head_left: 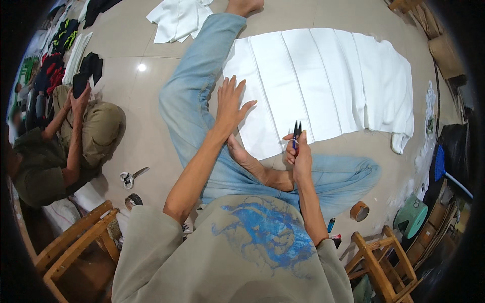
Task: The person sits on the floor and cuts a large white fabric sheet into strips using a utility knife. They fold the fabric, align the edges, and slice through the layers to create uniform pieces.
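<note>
Both extended forward, left hand (231, 105) splays, right hand (300, 152) clasps snips (297, 130).

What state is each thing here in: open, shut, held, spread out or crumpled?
Left hand: open, spread, empty
Right hand: closed around the snips
Snips: held, tips pointing away from the person, seemingly slightly open
Large white fabric: spread on the floor, flatter at left, wrinkled at right
Smaller white fabric: lying loose and rumpled
Scissors: lying on the floor, apparently closed
</note>
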`<act>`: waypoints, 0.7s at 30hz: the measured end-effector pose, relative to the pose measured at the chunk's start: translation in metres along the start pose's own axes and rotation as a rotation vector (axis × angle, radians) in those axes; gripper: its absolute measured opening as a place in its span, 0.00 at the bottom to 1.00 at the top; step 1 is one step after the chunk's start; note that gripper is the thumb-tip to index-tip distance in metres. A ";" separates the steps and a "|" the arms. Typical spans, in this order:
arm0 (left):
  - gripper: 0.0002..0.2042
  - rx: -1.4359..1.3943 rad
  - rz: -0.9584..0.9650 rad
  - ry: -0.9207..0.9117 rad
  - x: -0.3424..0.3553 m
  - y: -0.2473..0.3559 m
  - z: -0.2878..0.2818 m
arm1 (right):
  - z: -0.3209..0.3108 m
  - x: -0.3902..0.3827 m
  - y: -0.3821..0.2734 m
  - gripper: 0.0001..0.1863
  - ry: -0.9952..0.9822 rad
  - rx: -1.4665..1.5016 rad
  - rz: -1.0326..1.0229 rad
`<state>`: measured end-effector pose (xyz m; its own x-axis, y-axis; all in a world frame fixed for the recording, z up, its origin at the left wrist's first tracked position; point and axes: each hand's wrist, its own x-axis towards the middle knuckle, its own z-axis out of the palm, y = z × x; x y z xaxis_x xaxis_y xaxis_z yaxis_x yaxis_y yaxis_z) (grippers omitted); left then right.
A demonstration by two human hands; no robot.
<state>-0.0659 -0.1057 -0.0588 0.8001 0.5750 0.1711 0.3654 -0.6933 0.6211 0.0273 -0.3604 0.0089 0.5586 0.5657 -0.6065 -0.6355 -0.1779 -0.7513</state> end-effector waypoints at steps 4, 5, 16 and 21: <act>0.36 0.012 0.034 0.016 0.017 0.004 0.010 | 0.015 0.009 0.007 0.31 0.057 0.062 0.056; 0.35 0.002 0.053 0.017 0.023 0.005 0.011 | 0.017 0.012 0.006 0.31 0.025 0.060 0.082; 0.35 0.101 0.018 -0.121 0.037 -0.003 0.025 | 0.063 0.113 -0.039 0.28 -0.093 -0.110 0.194; 0.31 0.125 -0.009 -0.124 0.036 -0.005 0.022 | 0.064 0.135 -0.039 0.27 -0.138 -0.004 0.315</act>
<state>-0.0280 -0.0913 -0.0728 0.8461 0.5290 0.0652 0.4232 -0.7411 0.5212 0.0936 -0.2256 -0.0269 0.2579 0.5860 -0.7681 -0.7630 -0.3642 -0.5340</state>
